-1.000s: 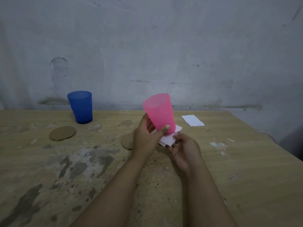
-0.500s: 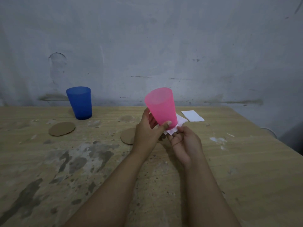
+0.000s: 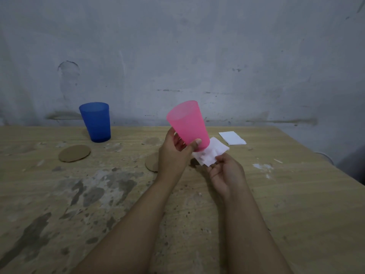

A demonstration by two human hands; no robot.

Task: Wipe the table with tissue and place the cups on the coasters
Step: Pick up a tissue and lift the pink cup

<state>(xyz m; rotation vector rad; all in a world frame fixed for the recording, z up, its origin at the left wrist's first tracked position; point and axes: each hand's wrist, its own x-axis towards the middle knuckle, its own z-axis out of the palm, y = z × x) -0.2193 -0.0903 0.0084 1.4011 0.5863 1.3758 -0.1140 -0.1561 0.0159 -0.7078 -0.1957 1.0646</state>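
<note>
At the far left of the table [image 3: 296,204] a blue cup [image 3: 95,121] stands upright, directly on the wood, with a round brown coaster [image 3: 74,153] lying bare just in front of it. Further right a second coaster [image 3: 151,165] shows only as a crescent, the rest hidden behind the left hand [image 3: 173,155]. That hand holds the pink cup [image 3: 188,123] in the air, thumb and fingers wrapped round its lower part, mouth tilted left. The right hand [image 3: 227,173] pinches a crumpled tissue [image 3: 209,154] at its near edge, the tissue touching the cup's base. A folded white tissue [image 3: 232,137] lies flat at the far right.

The step looks like drying the cup's bottom. To do it well, keep the cup steady and press the tissue flat across the base, then set the cup centred on the half-hidden coaster.

The cup's underside cannot be seen, so whether it is wet is unclear. The dark patches on the wood may be stains or moisture; I cannot tell which.
</note>
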